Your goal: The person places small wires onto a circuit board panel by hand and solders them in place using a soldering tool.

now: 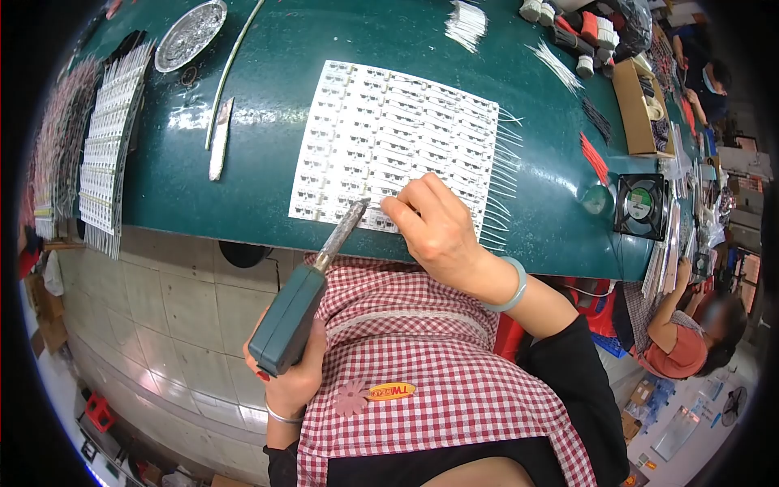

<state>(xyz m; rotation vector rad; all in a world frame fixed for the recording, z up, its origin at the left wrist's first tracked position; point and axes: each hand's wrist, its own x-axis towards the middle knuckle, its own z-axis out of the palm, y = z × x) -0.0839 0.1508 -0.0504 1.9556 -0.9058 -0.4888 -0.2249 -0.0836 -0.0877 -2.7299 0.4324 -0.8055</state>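
Observation:
My left hand [296, 369] is closed around the dark green handle of a soldering gun [290, 312]. The gun's metal tip rests at or just over the lower rows of a white circuit board panel [337, 122]. Close to the tip, my right hand [438, 227] is pinched at the panel's near edge. What lies between its fingertips is too small to make out. Rows of small dark parts cover the panel, and thin white wires [505, 170] stick out past its right side.
Left on the green table [268, 49] lie a metal dish [191, 36], a solder-like strand [231, 69], a wrapped strip [221, 140] and stacked wired panels [114, 146]. Wire bundles [556, 66], a cardboard box [637, 105] and a fan [641, 204] stand right. Co-workers [682, 333] sit beyond.

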